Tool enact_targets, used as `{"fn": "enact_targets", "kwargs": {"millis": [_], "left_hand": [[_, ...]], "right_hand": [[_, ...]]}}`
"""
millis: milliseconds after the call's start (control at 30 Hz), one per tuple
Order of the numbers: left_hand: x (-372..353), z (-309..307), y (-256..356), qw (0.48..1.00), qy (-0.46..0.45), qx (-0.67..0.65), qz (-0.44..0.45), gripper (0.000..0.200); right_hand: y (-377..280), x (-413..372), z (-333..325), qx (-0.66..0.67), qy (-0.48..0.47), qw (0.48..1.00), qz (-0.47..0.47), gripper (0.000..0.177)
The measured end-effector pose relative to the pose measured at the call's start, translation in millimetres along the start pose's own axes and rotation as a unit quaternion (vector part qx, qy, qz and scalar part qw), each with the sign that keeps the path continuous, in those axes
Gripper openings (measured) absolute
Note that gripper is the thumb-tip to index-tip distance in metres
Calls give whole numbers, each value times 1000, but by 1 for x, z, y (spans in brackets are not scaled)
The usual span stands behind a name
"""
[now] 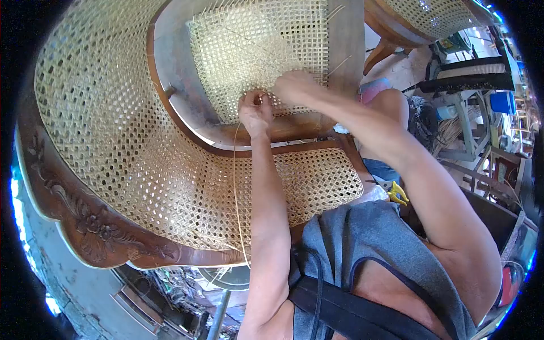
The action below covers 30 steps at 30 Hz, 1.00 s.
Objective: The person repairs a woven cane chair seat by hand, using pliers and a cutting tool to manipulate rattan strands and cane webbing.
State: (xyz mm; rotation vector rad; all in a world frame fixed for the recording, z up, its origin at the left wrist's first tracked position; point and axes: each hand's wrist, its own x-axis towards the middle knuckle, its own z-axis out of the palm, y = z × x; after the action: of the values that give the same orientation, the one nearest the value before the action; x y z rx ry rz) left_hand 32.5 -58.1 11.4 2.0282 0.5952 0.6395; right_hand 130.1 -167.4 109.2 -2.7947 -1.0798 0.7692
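A wooden frame (170, 62) holds a woven cane panel (232, 51), with loose strand ends sticking out along its right and top edges. At the panel's lower edge, my left hand (256, 110) has its fingers curled together against the weave; what they pinch is too small to make out. Just to its right, my right hand (294, 88) is over the panel, blurred, its fingers hard to tell. A long thin cane strand (236, 198) hangs down beside my left forearm. Around and below the frame lies a larger cane surface (113, 113) with a carved wooden border.
Another cane-covered piece of furniture (430, 17) stands at the upper right. Yellow-handled pliers (398, 194) lie near my right side. Farther right are a grey wooden stand (467, 130) and a blue container (502, 103). A person's bare knee (391, 105) shows beyond my right forearm.
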Motion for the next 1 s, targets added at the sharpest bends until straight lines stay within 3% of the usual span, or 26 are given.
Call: {"fn": "enact_targets", "kwargs": {"millis": [133, 167, 233, 267, 333, 367, 400, 433, 467, 533, 567, 633, 667, 700, 767, 800, 867, 900, 967, 1000], "left_hand": [[-3, 1, 14, 999, 33, 19, -31, 18], [-8, -4, 17, 999, 30, 24, -31, 18], [-12, -13, 24, 941, 157, 282, 101, 23], [-14, -17, 22, 939, 158, 288, 104, 23], [-16, -21, 18, 975, 21, 173, -134, 24], [-18, -22, 17, 975, 21, 180, -132, 24], [-19, -22, 20, 984, 25, 83, -158, 23], [-16, -21, 22, 983, 30, -15, -182, 22], [-18, -10, -2, 971, 61, -125, -197, 17], [-20, -13, -3, 970, 53, -147, -187, 15], [-20, -14, -2, 967, 44, -177, -178, 14], [-21, -13, 4, 972, 37, -147, -177, 14], [-23, -11, 3, 975, 50, -138, -164, 13], [-24, -9, 1, 978, 62, -130, -151, 13], [-24, -8, 1, 974, 52, -135, -173, 12], [-26, -5, -2, 979, 63, -138, -140, 11], [-30, -3, -2, 980, 82, -141, -113, 11], [-30, -3, 3, 987, 94, -85, -102, 11], [-28, 1, 7, 991, 100, -36, -86, 10], [-27, 2, 2, 993, 103, -9, -64, 10]], "right_hand": [[42, -25, -35, 9, 0, 1000, -1, 35], [46, -29, -32, 16, 35, 999, -17, 37], [58, -24, -19, 28, 74, 996, -36, 38], [65, -14, 1, 112, 115, 986, -55, 37], [59, -14, -2, 200, 156, 964, -77, 37], [59, -20, -2, 303, 95, 945, -76, 31], [57, -26, -8, 400, 34, 913, -75, 27], [55, -23, -9, 402, 37, 911, -79, 27], [51, -20, -8, 396, 34, 909, -128, 26], [41, -4, 3, 343, 54, 909, -231, 28], [35, 5, 11, 348, 59, 907, -231, 28], [12, 12, 11, 126, 75, 952, -270, 30], [6, 16, 18, 91, 88, 949, -288, 30], [10, 18, 17, 92, 90, 949, -288, 30], [28, 21, 11, -20, -12, 987, -160, 26], [52, 25, 0, 13, -30, 993, -113, 21], [81, -3, -52, -30, 87, 991, -93, 21], [95, -3, -50, -32, 84, 991, -96, 21], [123, -6, -52, -67, 221, 950, -210, 17], [125, -12, -59, -71, 222, 950, -208, 17]]}}
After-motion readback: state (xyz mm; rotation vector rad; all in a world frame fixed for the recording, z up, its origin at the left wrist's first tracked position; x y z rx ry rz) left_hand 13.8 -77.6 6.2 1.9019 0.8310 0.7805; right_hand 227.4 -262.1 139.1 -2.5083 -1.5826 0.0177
